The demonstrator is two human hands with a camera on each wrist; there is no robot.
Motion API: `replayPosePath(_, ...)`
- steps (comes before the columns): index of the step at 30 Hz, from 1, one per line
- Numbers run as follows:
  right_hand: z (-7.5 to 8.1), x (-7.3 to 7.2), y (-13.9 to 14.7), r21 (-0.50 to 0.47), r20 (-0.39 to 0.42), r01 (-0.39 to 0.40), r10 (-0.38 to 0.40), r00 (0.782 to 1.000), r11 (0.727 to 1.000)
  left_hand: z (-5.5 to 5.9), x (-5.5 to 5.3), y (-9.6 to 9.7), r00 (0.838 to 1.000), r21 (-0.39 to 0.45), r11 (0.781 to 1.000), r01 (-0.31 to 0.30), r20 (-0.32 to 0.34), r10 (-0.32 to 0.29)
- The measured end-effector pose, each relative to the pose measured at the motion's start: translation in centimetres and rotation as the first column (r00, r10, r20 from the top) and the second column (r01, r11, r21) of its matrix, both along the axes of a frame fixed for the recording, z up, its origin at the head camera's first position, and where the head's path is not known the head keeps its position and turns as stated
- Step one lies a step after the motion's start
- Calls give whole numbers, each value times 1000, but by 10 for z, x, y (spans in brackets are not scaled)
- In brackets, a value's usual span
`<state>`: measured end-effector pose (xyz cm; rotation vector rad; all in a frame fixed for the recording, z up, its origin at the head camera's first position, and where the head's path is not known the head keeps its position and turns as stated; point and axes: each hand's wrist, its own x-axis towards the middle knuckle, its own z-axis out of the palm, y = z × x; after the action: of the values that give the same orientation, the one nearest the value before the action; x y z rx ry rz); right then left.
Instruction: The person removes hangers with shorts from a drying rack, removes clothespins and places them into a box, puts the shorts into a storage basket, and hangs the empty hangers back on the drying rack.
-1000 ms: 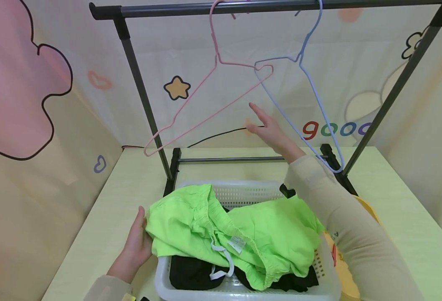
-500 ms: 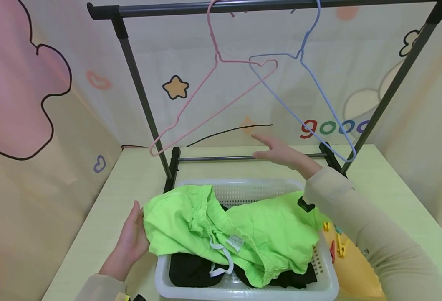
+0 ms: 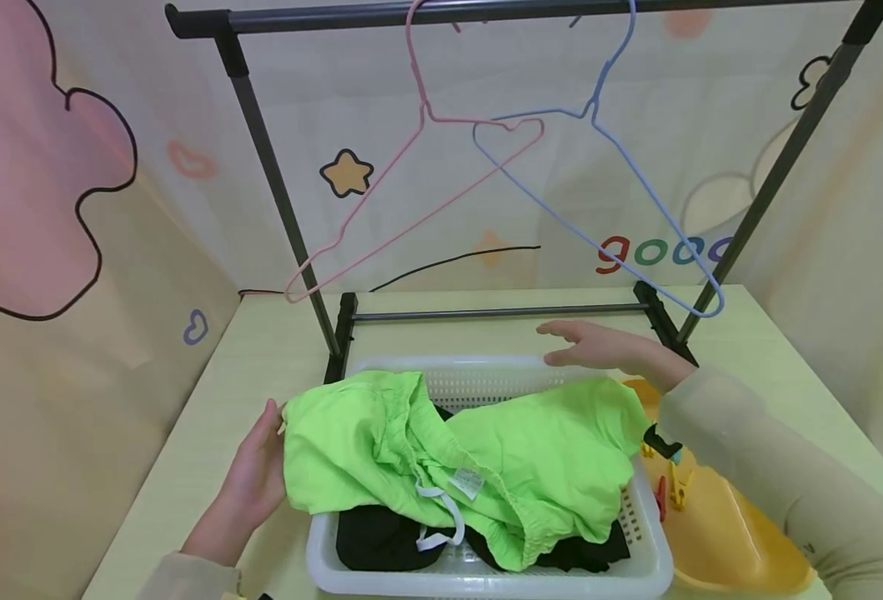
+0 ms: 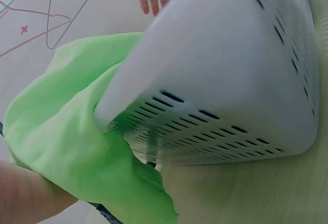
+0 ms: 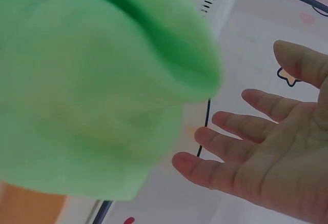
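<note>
Bright green drawstring shorts (image 3: 524,450) lie across a white plastic basket (image 3: 486,587), over black cloth (image 3: 388,537). At their left end is my left hand (image 3: 249,467), thumb up along the cloth edge. Its fingertips are hidden by the cloth, and in the left wrist view the green fabric covers the hand beyond the wrist, beside the basket's outer wall (image 4: 220,70). My right hand (image 3: 606,346) hovers above the basket's far right corner, holding nothing. In the right wrist view its fingers (image 5: 236,144) are spread and apart from the shorts.
A pink hanger (image 3: 418,125) and a blue hanger (image 3: 594,104) hang from the black rack bar (image 3: 321,18). The rack's lower crossbar (image 3: 497,313) runs behind the basket. To the right sits a yellow-orange basin (image 3: 741,533) with several clothespins (image 3: 679,485).
My right hand has come down from between the hangers, toward the right end of the shorts. Both hangers have swung a little. The left hand has shifted slightly left.
</note>
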<state>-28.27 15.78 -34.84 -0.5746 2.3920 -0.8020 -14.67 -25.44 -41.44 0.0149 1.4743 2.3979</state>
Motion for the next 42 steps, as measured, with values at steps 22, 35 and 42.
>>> replayPosePath(22,-27,40,25,-52,-115,13,-19,993,999,-3,0,0,985,68,990,125,-128,-115)
replayPosePath(35,-26,62,35,-54,-112,45,-51,992,998,5,3,5,986,-171,979,116,-96,-133)
replayPosePath(42,-16,71,32,36,-195,90,-82,977,995,14,5,12,976,-292,951,103,-157,-154)
